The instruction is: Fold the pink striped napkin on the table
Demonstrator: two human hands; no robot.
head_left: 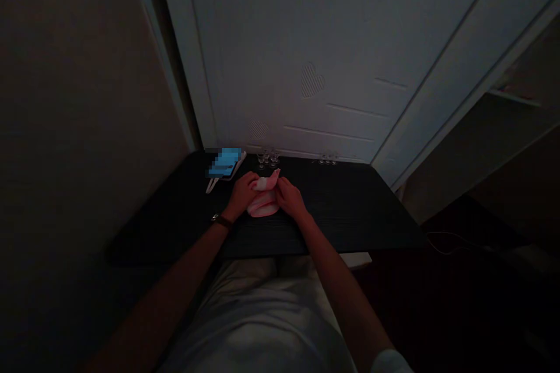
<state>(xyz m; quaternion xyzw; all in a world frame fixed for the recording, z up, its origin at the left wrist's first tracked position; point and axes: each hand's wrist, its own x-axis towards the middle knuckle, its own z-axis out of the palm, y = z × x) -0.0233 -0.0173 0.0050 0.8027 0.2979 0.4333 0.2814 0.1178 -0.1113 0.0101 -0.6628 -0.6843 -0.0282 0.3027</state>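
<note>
A pink and white cloth [263,203], folded and bunched, lies on the black table [350,204]. My left hand [243,191] grips its left side, with the fingers curled over the upper edge. At the cloth's right side my right hand [289,197] pinches the fabric. One corner of the cloth sticks up between the two hands. The fingertips are partly hidden by the dim light and the folds. Just beyond the cloth stand several small clear glasses [268,157], close together.
At the table's back left, a device with a lit blue screen [225,162] leans on a white stand. More small glass pieces [328,159] sit along the back edge, against a pale panel [271,58] with a heart relief. A white cable [446,252] trails at the right.
</note>
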